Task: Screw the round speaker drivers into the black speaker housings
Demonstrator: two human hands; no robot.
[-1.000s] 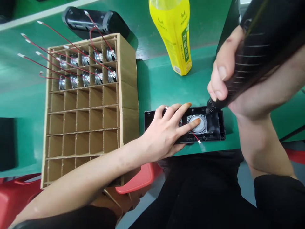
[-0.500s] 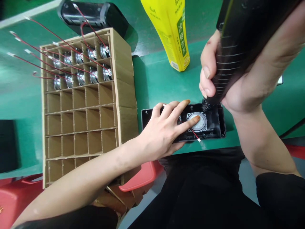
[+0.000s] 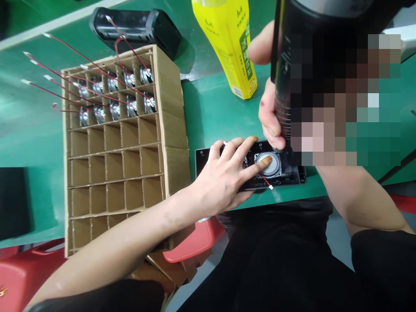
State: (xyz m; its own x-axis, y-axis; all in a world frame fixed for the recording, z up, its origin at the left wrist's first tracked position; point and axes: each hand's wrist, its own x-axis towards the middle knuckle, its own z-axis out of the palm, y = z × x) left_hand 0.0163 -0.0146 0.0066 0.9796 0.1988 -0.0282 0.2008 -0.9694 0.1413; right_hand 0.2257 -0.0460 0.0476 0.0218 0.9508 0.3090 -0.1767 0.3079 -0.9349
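A green workbench (image 3: 214, 117) fills most of the view, with a red plastic stool (image 3: 191, 245) below its near edge. On it sit a brown corrugated-cardboard divider tray (image 3: 172, 104), whose two far rows hold ten round metal speakers (image 3: 147, 104) trailing red wires, a yellow plastic drink bottle (image 3: 227, 43), and a long black plastic housing (image 3: 136, 28) beyond the tray. Right of the tray lies a shallow black rectangular housing (image 3: 203, 162) with a round silver speaker (image 3: 271, 164) seated inside. The left hand (image 3: 221, 177) rests on it, fingers spread, thumb touching the speaker, gripping nothing. The partly blurred right hand (image 3: 268, 115) closes around a black electric screwdriver (image 3: 281, 47), its lower end at the housing just beside the speaker.
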